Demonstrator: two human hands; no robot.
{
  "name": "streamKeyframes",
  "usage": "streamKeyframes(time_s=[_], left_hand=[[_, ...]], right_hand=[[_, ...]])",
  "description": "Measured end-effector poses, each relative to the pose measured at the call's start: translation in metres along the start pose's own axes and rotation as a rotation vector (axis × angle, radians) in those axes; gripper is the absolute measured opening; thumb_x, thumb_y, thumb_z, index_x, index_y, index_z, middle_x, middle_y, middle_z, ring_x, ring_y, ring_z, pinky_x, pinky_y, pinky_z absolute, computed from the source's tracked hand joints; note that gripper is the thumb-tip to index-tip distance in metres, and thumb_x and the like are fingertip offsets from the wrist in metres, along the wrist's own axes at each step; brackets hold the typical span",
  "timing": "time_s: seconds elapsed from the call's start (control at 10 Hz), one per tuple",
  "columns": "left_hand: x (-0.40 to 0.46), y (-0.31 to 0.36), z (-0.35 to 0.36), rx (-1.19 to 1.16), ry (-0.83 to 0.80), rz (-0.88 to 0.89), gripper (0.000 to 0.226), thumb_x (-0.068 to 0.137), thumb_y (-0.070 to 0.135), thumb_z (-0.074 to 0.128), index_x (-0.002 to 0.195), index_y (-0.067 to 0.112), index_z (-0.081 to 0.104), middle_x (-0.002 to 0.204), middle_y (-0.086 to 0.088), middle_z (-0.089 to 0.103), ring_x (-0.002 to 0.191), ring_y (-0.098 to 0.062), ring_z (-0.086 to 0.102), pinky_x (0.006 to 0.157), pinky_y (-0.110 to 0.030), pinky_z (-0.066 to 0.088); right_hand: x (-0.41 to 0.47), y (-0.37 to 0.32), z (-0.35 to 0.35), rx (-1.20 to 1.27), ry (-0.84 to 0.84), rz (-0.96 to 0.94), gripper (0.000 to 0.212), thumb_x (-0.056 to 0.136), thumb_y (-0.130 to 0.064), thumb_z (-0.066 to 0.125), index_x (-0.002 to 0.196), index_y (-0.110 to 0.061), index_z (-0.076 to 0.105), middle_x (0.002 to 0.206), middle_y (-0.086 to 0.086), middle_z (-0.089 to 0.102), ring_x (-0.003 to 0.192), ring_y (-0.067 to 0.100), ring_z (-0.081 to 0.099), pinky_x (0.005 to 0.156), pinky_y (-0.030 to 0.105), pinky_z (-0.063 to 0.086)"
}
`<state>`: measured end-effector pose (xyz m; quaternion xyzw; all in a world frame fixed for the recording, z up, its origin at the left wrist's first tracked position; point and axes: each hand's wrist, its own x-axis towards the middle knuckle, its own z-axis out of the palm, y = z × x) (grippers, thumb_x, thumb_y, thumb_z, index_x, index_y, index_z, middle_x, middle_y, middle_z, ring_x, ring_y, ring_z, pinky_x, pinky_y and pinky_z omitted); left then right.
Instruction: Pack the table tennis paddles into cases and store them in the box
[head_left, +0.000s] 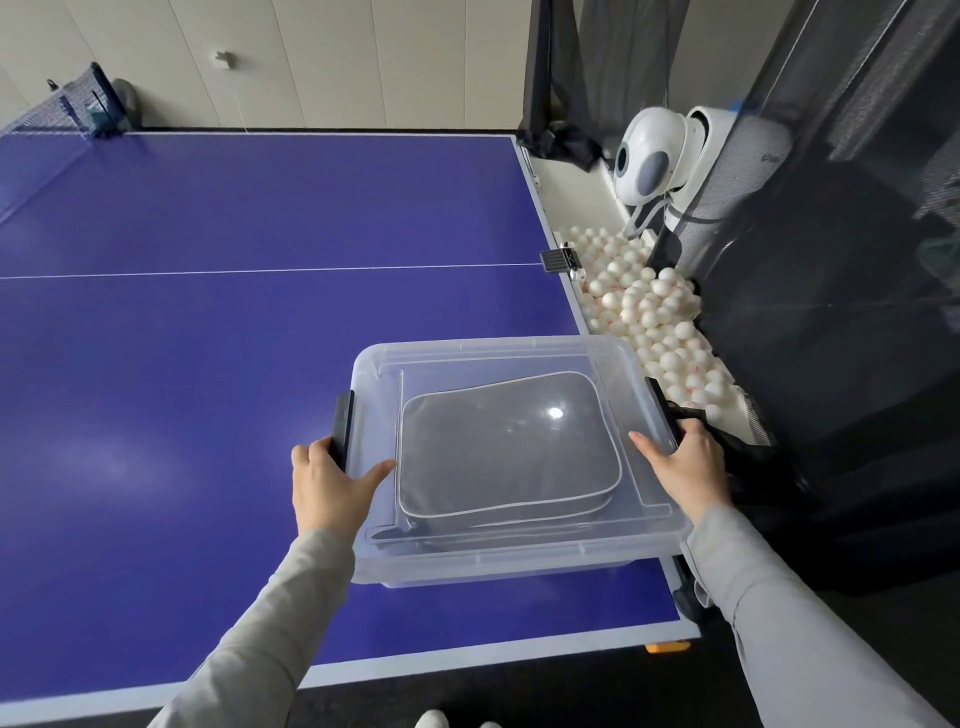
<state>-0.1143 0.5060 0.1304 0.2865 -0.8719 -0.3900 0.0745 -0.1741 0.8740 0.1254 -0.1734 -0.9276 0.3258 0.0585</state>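
Closing out: the box (519, 556) sits lidded at the table (208, 312)'s near right corner, grey cases (509, 452) stacked inside. Left hand (327, 483) and right hand (685, 467) each grip a black side latch (343, 423), thumbs on the lid (493, 358). Next, I'd judge: snap both latches down evenly.

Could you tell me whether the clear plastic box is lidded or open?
Lidded: the clear plastic box wears a transparent lid, glare above the grey zipped case.
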Motion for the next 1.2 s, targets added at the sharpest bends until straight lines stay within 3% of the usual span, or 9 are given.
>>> streamKeyframes(time_s=[0.2, 0.4, 0.8, 0.9, 1.2], left_hand=[[-0.001, 0.001, 0.002, 0.062, 0.024, 0.079, 0.065, 0.07, 0.036, 0.081, 0.117, 0.002, 0.053, 0.103, -0.004, 0.04, 0.091, -0.027, 0.052, 0.078, -0.038, 0.045], [-0.001, 0.0, 0.002, 0.035, 0.004, 0.057, 0.068, 0.07, 0.037, 0.081, 0.122, 0.003, 0.05, 0.113, -0.009, 0.043, 0.097, -0.029, 0.053, 0.087, -0.04, 0.047], [-0.001, 0.004, -0.006, 0.026, -0.083, 0.045, 0.07, 0.074, 0.04, 0.077, 0.126, 0.005, 0.046, 0.121, -0.009, 0.043, 0.1, -0.027, 0.052, 0.089, -0.039, 0.046], [0.001, 0.007, -0.01, 0.062, -0.095, 0.055, 0.076, 0.075, 0.047, 0.073, 0.131, 0.005, 0.043, 0.128, -0.009, 0.041, 0.11, -0.029, 0.05, 0.092, -0.041, 0.045], [0.013, 0.036, -0.026, 0.394, -0.111, 0.337, 0.07, 0.087, 0.055, 0.054, 0.139, 0.014, 0.034, 0.147, -0.004, 0.031, 0.132, -0.025, 0.036, 0.105, -0.038, 0.032]], right_hand=[[-0.002, -0.004, 0.0, -0.071, 0.003, -0.061, 0.065, 0.081, -0.037, 0.072, 0.121, 0.009, 0.05, 0.119, 0.028, 0.057, 0.114, 0.041, 0.052, 0.093, 0.042, 0.042], [-0.005, -0.005, 0.0, -0.088, -0.006, -0.061, 0.065, 0.082, -0.039, 0.07, 0.122, 0.008, 0.049, 0.122, 0.027, 0.056, 0.116, 0.041, 0.052, 0.094, 0.043, 0.043], [-0.005, -0.012, -0.008, -0.098, -0.058, -0.004, 0.068, 0.081, -0.043, 0.07, 0.125, 0.004, 0.048, 0.124, 0.022, 0.055, 0.116, 0.038, 0.052, 0.093, 0.043, 0.045], [-0.009, -0.018, -0.008, -0.11, -0.037, -0.061, 0.072, 0.082, -0.041, 0.069, 0.132, 0.004, 0.043, 0.132, 0.022, 0.049, 0.124, 0.036, 0.046, 0.1, 0.044, 0.041], [-0.005, -0.067, -0.014, -0.227, -0.067, -0.303, 0.069, 0.087, -0.044, 0.061, 0.139, -0.005, 0.038, 0.138, 0.015, 0.047, 0.129, 0.03, 0.042, 0.106, 0.037, 0.034]])
